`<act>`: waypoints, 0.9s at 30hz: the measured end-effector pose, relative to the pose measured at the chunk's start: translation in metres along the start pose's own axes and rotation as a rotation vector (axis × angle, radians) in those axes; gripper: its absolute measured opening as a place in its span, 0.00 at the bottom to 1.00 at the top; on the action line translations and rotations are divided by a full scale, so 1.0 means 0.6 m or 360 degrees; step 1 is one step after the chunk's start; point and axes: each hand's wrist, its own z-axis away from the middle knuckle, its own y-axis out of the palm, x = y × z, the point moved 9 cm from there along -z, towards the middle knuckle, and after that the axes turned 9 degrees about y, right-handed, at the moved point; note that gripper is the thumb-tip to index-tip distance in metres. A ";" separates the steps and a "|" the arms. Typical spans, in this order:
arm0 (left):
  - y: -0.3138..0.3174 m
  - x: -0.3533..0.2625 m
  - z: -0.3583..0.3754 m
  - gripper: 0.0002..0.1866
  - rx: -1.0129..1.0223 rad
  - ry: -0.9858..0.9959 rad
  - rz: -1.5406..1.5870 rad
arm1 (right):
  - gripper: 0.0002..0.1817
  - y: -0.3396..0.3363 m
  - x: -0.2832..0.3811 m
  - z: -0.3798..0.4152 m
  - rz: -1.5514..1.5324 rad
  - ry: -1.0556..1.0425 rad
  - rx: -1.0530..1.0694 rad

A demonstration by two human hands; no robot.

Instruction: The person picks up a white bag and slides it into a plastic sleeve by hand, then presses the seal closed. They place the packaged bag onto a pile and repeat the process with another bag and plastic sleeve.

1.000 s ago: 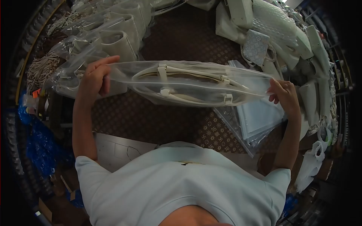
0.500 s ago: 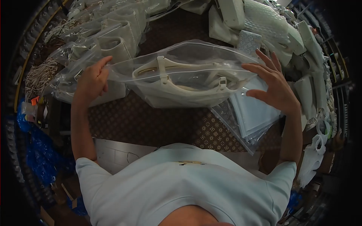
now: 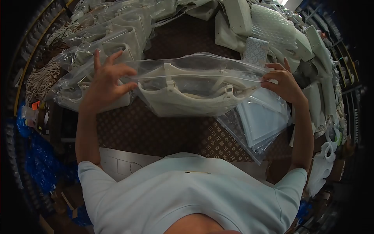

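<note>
A cream handbag (image 3: pixel 194 102) with buckled straps stands inside a clear plastic zip bag (image 3: pixel 198 60) in front of me. My right hand (image 3: pixel 283 81) pinches the right end of the zip bag's mouth between thumb and fingers. At the left end, my left hand (image 3: pixel 107 84) has its thumb and index finger apart at the bag's corner, the other fingers raised and spread. The zip strip runs as a pale line between both hands, across the handbag's handles. Under the right side of the handbag lies a stack of flat clear bags (image 3: pixel 263 121).
Bagged cream handbags (image 3: pixel 132 33) line the left side of the patterned brown table (image 3: pixel 156 132). Unwrapped cream bags (image 3: pixel 230 35) and bubble wrap (image 3: pixel 272 25) pile up at the back right. A bundle of cords (image 3: pixel 41 82) lies far left, above blue plastic (image 3: pixel 46 160).
My left hand has moved right to the zip bag's left corner, its fingers spreading. My right hand has closed from open onto the right end. The bag's top edge has dropped slightly.
</note>
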 end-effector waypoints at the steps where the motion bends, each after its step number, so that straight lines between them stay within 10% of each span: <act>1: 0.005 0.017 -0.001 0.11 0.0102 -0.0079 -0.0114 | 0.06 -0.006 -0.001 0.002 0.0065 -0.0010 -0.0052; 27: -0.024 0.064 0.074 0.08 0.0374 -0.0464 0.0237 | 0.11 0.027 -0.022 0.068 -0.1034 -0.0253 -0.0401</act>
